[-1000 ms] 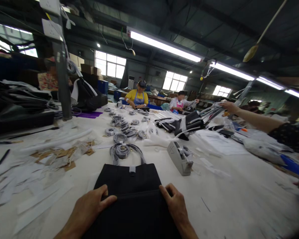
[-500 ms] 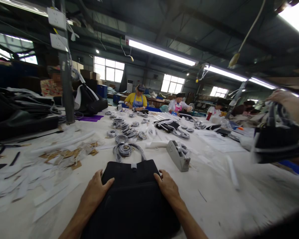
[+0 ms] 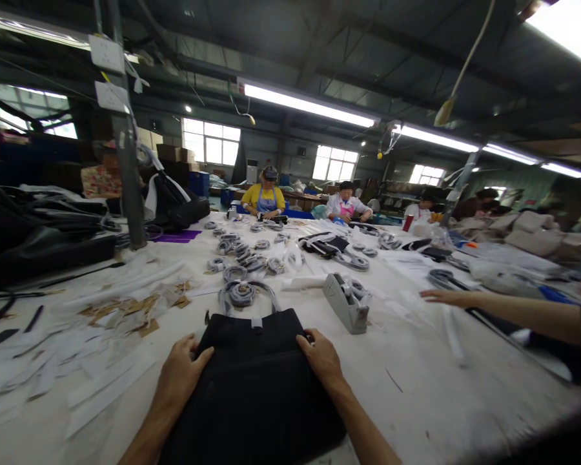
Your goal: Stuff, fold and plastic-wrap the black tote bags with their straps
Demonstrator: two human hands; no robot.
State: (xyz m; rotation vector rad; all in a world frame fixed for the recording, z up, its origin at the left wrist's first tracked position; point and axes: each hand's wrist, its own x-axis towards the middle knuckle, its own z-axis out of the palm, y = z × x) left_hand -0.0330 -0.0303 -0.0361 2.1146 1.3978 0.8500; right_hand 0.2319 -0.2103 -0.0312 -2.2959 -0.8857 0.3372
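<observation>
A black bag [image 3: 256,394] lies on the white table in front of me, its wrapped handle [image 3: 271,294] pointing away from me. My left hand [image 3: 184,368] grips the bag's upper left edge, thumb on top. On the upper right edge, my right hand [image 3: 321,356] holds the bag the same way, fingers partly hidden at the side. A small pale wrap [image 3: 256,322] sits at the middle of the bag's top edge. Just beyond the bag, a coiled grey strap [image 3: 241,292] lies within the handle's loop.
A grey tape dispenser [image 3: 346,303] stands right of the bag. Coiled straps [image 3: 242,250] lie farther back. Paper strips and brown scraps [image 3: 126,307] cover the left. A co-worker's arm [image 3: 513,310] reaches in from the right over a dark bag. A metal post [image 3: 128,155] rises at left.
The co-worker's arm at right has come down, and the dark bag it held up now lies on the table. Both my hands still hold the black bag, with only a slight shift.
</observation>
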